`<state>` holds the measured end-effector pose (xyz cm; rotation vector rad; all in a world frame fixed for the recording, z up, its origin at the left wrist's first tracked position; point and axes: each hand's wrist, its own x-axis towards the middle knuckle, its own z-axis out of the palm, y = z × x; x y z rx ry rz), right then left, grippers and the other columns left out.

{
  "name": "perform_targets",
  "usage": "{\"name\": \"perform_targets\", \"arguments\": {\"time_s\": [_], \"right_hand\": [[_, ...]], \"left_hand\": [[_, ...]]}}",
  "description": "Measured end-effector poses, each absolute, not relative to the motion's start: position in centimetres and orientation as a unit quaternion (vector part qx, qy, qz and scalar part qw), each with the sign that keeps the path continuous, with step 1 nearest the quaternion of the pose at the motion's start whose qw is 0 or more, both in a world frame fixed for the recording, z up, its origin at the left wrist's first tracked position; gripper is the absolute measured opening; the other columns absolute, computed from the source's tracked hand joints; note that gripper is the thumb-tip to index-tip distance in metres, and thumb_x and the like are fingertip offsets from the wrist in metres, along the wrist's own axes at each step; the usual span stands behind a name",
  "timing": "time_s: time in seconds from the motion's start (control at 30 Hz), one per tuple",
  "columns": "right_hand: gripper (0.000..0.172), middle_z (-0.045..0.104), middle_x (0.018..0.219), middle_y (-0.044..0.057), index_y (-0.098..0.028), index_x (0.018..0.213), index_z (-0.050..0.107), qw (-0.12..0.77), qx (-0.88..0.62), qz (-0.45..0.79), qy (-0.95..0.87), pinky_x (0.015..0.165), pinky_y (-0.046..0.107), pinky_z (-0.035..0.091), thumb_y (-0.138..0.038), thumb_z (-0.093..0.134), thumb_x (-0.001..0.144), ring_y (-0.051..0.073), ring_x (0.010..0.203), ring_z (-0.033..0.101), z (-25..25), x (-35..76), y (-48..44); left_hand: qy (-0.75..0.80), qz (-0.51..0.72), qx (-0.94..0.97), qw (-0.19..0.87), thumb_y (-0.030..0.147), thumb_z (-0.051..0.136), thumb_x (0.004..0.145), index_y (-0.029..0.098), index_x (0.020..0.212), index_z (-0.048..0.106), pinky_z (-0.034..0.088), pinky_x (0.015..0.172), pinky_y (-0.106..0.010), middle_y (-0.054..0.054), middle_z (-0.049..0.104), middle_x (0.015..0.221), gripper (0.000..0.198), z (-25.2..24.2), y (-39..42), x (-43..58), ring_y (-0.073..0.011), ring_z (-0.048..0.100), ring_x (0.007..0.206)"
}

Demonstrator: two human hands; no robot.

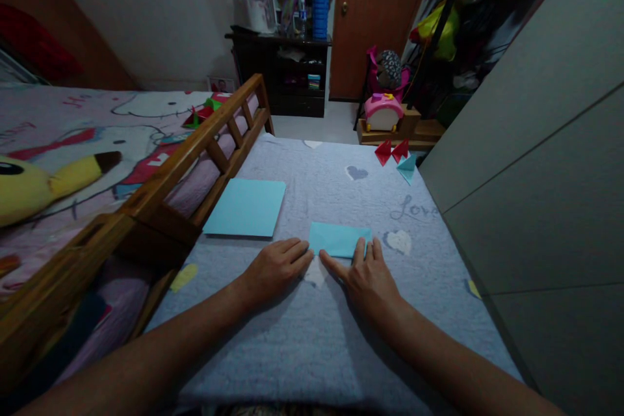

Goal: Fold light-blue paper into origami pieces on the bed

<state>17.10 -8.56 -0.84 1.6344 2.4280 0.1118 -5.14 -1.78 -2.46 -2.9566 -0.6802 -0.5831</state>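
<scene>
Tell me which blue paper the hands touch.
The folded paper, touched by left hand and right hand; the bigger square sheet lies untouched by the bed rail.

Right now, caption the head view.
Left hand and right hand touch a folded light-blue paper on a grey heart-print blanket.

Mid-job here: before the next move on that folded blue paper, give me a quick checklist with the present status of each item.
1. The folded blue paper lies flat on the blanket: ok.
2. The left hand touches its left edge: ok, fingertips there.
3. The right hand is on its near edge: ok, fingers rest on it.
4. The folded edges line up: cannot tell, the fingers cover the near edge.
5. The spare blue sheet is clear of both hands: ok, it lies apart to the left.
</scene>
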Motion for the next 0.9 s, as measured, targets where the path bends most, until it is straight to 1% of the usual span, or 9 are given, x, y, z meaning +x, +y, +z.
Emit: {"name": "perform_targets", "arguments": {"time_s": [0.17, 0.33, 0.47, 0.57, 0.73, 0.9], "right_hand": [[0.064, 0.059, 0.137, 0.020, -0.043, 0.148, 0.042, 0.068, 0.572, 0.004, 0.818, 0.104, 0.071, 0.028, -0.015, 0.057, 0.092, 0.044, 0.119, 0.059, -0.9, 16.8, -8.6], [0.064, 0.056, 0.141, 0.020, -0.040, 0.147, 0.045, 0.048, 0.590, -0.009, 0.806, 0.106, 0.070, 0.027, -0.014, 0.059, 0.089, 0.044, 0.122, 0.057, -1.0, 17.1, -8.9], [0.064, 0.055, 0.141, 0.023, -0.035, 0.149, 0.044, 0.065, 0.600, 0.004, 0.797, 0.106, 0.067, 0.027, -0.016, 0.058, 0.089, 0.045, 0.123, 0.056, -1.0, 17.6, -9.5], [0.063, 0.055, 0.141, 0.024, -0.031, 0.150, 0.043, 0.083, 0.606, 0.021, 0.791, 0.107, 0.066, 0.027, -0.016, 0.056, 0.090, 0.045, 0.125, 0.055, -1.0, 18.2, -10.0], [0.064, 0.053, 0.142, 0.025, -0.032, 0.151, 0.040, 0.108, 0.606, 0.042, 0.787, 0.107, 0.065, 0.029, -0.017, 0.054, 0.091, 0.045, 0.127, 0.054, -1.0, 19.4, -10.5], [0.062, 0.054, 0.141, 0.024, -0.029, 0.151, 0.041, 0.120, 0.614, 0.066, 0.777, 0.107, 0.065, 0.030, -0.017, 0.054, 0.091, 0.043, 0.125, 0.055, -1.1, 20.5, -11.1]], "left_hand": [[-0.221, -0.191, -0.955, 0.051, 0.018, 0.050, 0.097, 0.013, 0.110, 0.065, 0.060, 0.076, -0.039, -0.012, 0.070, 0.105, 0.020, -2.6, -1.8, -5.3, -0.0229, 0.066, 0.093], [-0.234, -0.194, -0.952, 0.043, 0.018, 0.051, 0.097, 0.013, 0.108, 0.066, 0.060, 0.077, -0.040, -0.012, 0.070, 0.107, 0.020, -2.9, -1.8, -5.4, -0.0242, 0.066, 0.095], [-0.233, -0.200, -0.951, 0.037, 0.018, 0.051, 0.097, 0.014, 0.112, 0.066, 0.060, 0.082, -0.043, -0.012, 0.070, 0.112, 0.022, -3.5, -1.7, -5.7, -0.0254, 0.065, 0.100], [-0.235, -0.199, -0.951, 0.035, 0.018, 0.051, 0.097, 0.014, 0.113, 0.066, 0.060, 0.082, -0.043, -0.012, 0.069, 0.113, 0.022, -3.8, -1.6, -5.8, -0.0255, 0.064, 0.100], [-0.238, -0.193, -0.951, 0.035, 0.018, 0.051, 0.097, 0.015, 0.113, 0.066, 0.059, 0.084, -0.042, -0.011, 0.069, 0.113, 0.022, -3.9, -1.6, -5.9, -0.0250, 0.064, 0.101], [-0.241, -0.188, -0.952, 0.035, 0.018, 0.054, 0.096, 0.016, 0.112, 0.067, 0.059, 0.082, -0.041, -0.011, 0.069, 0.113, 0.021, -3.9, -1.6, -6.0, -0.0249, 0.064, 0.101]]}}
